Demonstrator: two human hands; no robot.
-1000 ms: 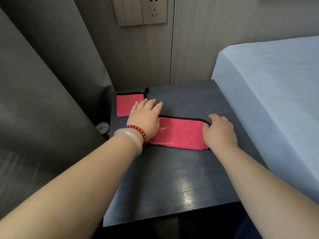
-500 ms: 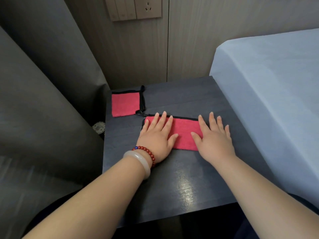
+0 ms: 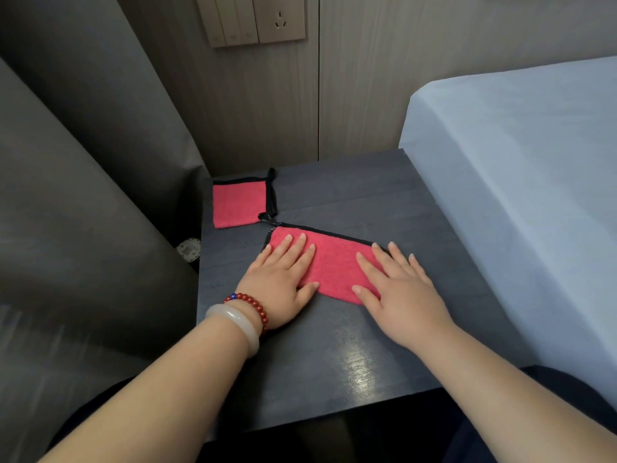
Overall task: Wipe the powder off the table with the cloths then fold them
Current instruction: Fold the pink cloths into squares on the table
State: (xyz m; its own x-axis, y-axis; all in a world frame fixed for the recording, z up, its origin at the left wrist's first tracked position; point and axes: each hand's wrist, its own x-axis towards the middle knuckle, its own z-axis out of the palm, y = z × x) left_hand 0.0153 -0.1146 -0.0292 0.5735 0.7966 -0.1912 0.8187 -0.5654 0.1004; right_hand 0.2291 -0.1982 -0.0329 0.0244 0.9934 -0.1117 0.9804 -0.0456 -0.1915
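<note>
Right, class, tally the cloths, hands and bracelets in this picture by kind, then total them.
Cloths: 2, small cloth and long cloth
Hands: 2, left hand and right hand
Bracelets: 2, red beads and pale bangle
Total: 6

a wall socket (image 3: 279, 19) above; a blue-sheeted bed (image 3: 521, 168).

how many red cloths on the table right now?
2. One small folded cloth lies at the table's far left corner. The other, a longer strip, lies mid-table with the left hand and right hand pressed flat on it. None seems hidden.
</note>
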